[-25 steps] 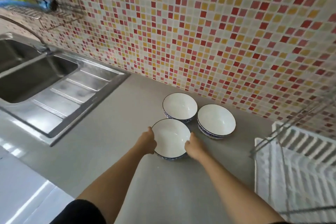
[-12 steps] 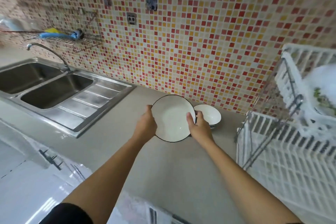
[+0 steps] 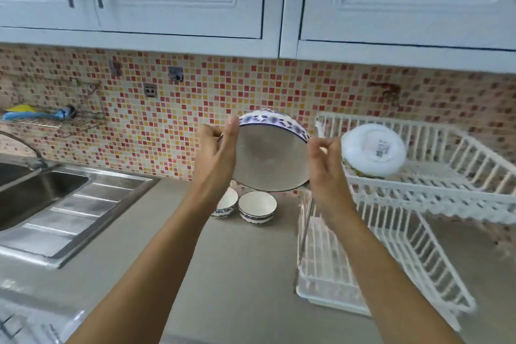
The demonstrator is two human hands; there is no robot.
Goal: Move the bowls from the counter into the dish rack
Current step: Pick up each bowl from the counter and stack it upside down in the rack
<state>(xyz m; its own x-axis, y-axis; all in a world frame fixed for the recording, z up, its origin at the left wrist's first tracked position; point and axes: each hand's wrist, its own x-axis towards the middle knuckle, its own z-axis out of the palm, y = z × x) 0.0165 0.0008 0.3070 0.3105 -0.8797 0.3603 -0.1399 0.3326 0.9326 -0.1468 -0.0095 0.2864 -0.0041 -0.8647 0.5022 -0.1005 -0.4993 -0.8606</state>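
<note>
left hand point(image 3: 220, 153) is gripping the left rim of the raised bowl point(image 3: 270, 159) | right hand point(image 3: 325, 162) is pinching its right rim | bowl is hanging tilted, opening toward the camera, above the counter point(image 3: 237, 274) just left of the dish rack point(image 3: 418, 193) | two bowls point(image 3: 257, 207) are sitting on the counter below | an upturned dish point(image 3: 372, 149) is resting in the rack's upper tier

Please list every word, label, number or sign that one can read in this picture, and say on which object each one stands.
No text here can be read.
Dark printed mark on the underside of the white dish in the upper tier of the dish rack: too small and blurred to read.
Held bowl: only a blue floral pattern, no lettering.
Two bowls on the counter: blue pattern only.
Wall outlet: no legible marking.
</note>
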